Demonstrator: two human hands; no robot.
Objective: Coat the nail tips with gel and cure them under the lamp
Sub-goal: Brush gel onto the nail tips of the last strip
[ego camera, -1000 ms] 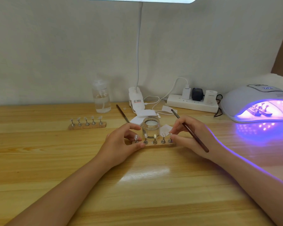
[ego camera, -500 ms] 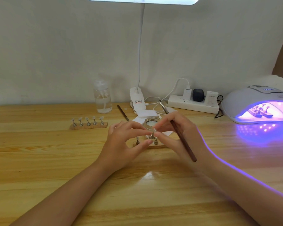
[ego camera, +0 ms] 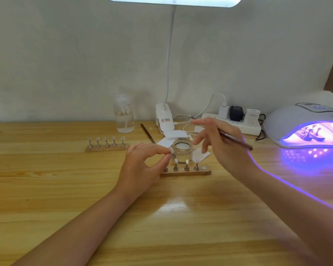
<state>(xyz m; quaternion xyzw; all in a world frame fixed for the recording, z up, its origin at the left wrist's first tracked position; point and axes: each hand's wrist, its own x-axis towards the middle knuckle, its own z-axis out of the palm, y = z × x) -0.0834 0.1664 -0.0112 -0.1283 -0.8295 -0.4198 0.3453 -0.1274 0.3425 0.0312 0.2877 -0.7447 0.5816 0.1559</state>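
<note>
Left hand (ego camera: 142, 166) pinches one nail tip (ego camera: 171, 150) on its metal peg between thumb and forefinger, just above the wooden holder (ego camera: 185, 172) mid-tabletop. Right hand (ego camera: 221, 148) grips a brush (ego camera: 236, 141), other fingers spread, above the gel jar (ego camera: 182, 153). The curing lamp (ego camera: 306, 125) glows violet at the right edge.

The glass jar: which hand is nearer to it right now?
Left. The left hand pinches a nail tip stand right against the glass jar; the right hand, gripping the brush, hovers apart, to its right.
</note>
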